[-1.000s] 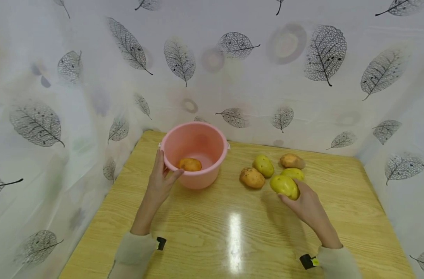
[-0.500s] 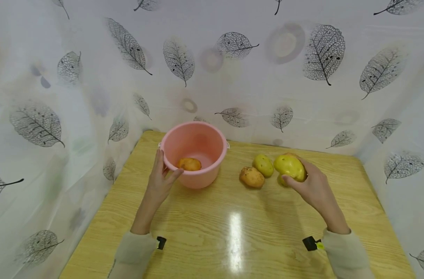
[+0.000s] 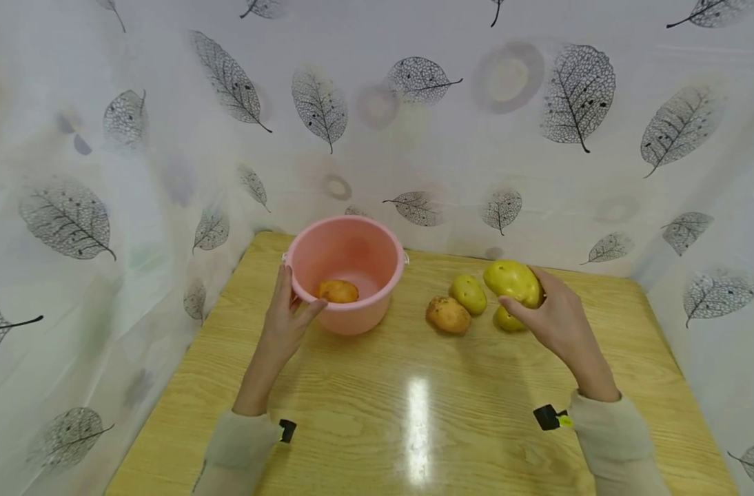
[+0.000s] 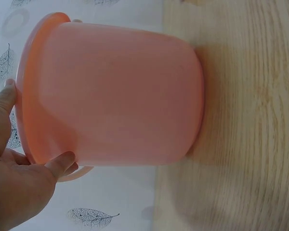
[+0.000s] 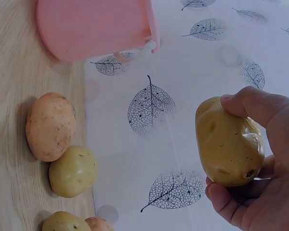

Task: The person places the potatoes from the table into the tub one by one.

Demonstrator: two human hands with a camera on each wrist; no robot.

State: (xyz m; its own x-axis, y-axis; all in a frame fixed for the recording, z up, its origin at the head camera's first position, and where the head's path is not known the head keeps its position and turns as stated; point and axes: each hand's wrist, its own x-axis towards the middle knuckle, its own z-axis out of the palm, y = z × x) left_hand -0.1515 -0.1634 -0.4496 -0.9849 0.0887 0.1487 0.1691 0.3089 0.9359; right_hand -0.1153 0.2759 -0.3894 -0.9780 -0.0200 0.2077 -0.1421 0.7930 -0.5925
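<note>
My left hand (image 3: 284,320) grips the near left rim of a pink plastic bucket (image 3: 355,320), which stands upright at the back left of the table. In the left wrist view the thumb and fingers sit around the bucket's rim and side. Inside the bucket lies a brown potato (image 3: 338,292). My right hand (image 3: 563,327) holds a smooth yellow-green potato (image 5: 229,144) between thumb and fingers, raised above the table. Below it another yellow-green potato (image 3: 508,319) rests on the wood, partly covered by the held one. The right hand hides most of a brown potato (image 5: 99,224) at the back.
Between the bucket and my right hand, a brown potato (image 3: 448,315) and a yellow-green potato (image 3: 469,295) lie side by side on the wooden table (image 3: 352,413). A white sheet with leaf prints (image 3: 439,151) rises behind the table and along both sides.
My right hand has moved back and slightly right with the yellow-green potato, lifting it over the others. It now covers the back brown potato. The left hand stays on the bucket.
</note>
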